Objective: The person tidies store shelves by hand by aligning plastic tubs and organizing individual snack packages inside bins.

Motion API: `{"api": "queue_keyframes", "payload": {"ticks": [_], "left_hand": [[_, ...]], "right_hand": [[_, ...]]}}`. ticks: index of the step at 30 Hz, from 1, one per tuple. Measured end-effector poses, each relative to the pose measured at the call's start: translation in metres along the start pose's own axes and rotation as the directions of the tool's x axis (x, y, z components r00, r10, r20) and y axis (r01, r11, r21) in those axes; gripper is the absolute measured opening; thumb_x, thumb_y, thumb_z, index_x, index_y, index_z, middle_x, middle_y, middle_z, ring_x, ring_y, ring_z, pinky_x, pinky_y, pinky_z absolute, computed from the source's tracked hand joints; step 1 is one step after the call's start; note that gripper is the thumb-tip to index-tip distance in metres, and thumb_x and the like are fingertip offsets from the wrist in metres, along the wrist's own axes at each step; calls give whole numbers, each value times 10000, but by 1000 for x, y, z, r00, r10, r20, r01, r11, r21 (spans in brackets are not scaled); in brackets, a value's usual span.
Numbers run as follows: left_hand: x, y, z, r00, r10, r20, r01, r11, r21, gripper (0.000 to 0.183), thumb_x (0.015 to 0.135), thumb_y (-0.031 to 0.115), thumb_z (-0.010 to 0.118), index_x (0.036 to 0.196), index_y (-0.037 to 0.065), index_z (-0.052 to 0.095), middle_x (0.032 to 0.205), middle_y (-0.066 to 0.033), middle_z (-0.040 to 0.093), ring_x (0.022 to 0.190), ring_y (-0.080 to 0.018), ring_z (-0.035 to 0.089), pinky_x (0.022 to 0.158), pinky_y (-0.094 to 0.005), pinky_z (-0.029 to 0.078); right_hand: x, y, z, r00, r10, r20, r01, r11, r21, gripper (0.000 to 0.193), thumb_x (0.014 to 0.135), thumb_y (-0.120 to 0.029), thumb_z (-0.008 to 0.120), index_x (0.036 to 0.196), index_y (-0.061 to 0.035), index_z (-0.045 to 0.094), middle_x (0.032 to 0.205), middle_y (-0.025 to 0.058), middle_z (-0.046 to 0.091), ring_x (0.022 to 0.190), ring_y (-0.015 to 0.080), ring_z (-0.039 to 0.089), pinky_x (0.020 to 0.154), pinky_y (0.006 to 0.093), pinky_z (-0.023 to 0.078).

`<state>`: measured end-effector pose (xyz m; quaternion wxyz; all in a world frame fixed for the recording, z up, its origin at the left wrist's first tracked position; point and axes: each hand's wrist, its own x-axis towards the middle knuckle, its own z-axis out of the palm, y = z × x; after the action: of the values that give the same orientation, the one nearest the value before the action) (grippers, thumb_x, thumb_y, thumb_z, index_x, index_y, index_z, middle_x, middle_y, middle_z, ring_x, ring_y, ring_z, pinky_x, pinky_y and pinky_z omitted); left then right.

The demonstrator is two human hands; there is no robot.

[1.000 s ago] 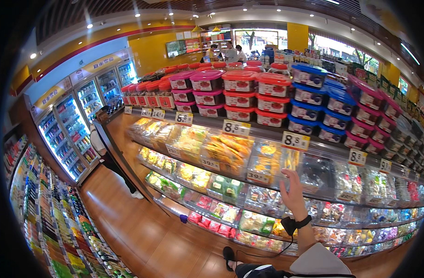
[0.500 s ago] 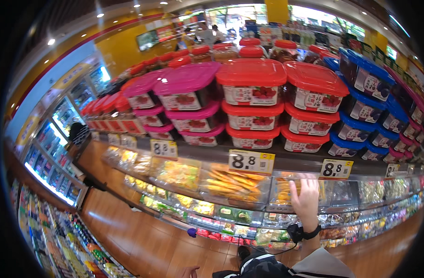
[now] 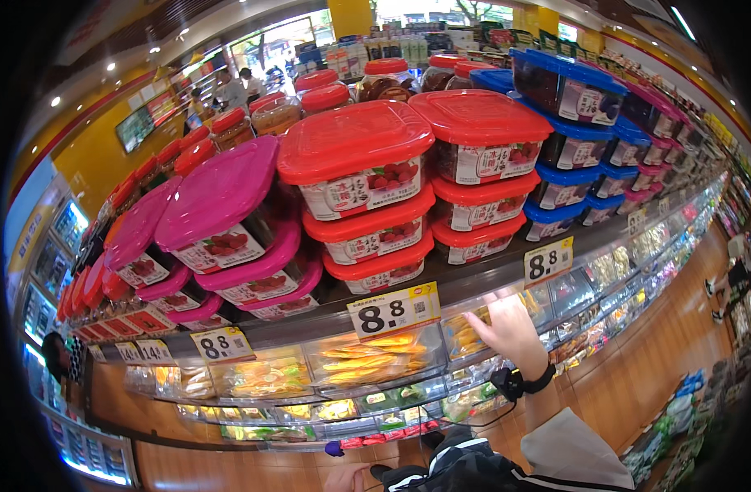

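Observation:
My right hand (image 3: 511, 330) reaches to the lower shelf, its thumb spread away from the other fingers, with nothing seen in its grip. Beside it is a clear bin of yellow-orange packets (image 3: 467, 334), just under the shelf edge. The fingertips are pale with glare, and I cannot tell whether they touch the bin. A dark strap with a small black device (image 3: 507, 382) circles that wrist. Only part of my left hand (image 3: 347, 477) shows at the lower edge, low over the floor; its fingers are too unclear to read. Above the right hand stand stacked red-lidded tubs (image 3: 482, 164) of dried fruit.
Magenta-lidded tubs (image 3: 220, 197) are stacked to the left, blue-lidded tubs (image 3: 568, 139) to the right. Price cards (image 3: 393, 312) line the shelf edge. Lower bins hold orange strips (image 3: 367, 357) and other packets. Refrigerated cabinets (image 3: 84, 451) stand at the far left, with a person (image 3: 60, 357) nearby.
My view has turned to the right and come closer to the tubs. The right hand stays at the same bin, its thumb now further from the fingers. More of the left hand shows.

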<state>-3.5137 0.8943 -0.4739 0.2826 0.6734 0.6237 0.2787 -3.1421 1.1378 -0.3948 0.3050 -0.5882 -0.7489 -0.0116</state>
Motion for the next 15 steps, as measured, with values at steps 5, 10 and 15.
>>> {"api": "queue_keyframes", "payload": {"ticks": [5,10,15], "left_hand": [[-8,-27,-34,998,56,1,-56,998,38,216,987,0,563,1132,46,715,1083,-189,711,1051,-385,677,951,-463,530],[-18,-60,-60,998,8,69,-13,997,70,224,977,12,582,1141,72,721,1089,-183,714,1068,-382,674,963,-461,529],[-18,-81,-64,996,20,85,-19,1000,-13,266,967,16,566,1176,81,718,1135,-181,710,1106,-389,661,989,-462,518]], "right_hand": [[18,-20,24,998,-56,25,57,996,-68,263,919,-240,754,1101,-51,728,1108,169,707,1064,383,645,959,487,491],[2,-19,29,990,-38,-135,21,992,-126,139,902,-158,723,990,-56,756,1014,148,724,964,372,668,884,469,520],[-12,-35,16,891,160,-424,-212,974,-78,235,919,-15,654,1111,-85,770,1150,141,736,1127,344,681,967,436,537]]}}
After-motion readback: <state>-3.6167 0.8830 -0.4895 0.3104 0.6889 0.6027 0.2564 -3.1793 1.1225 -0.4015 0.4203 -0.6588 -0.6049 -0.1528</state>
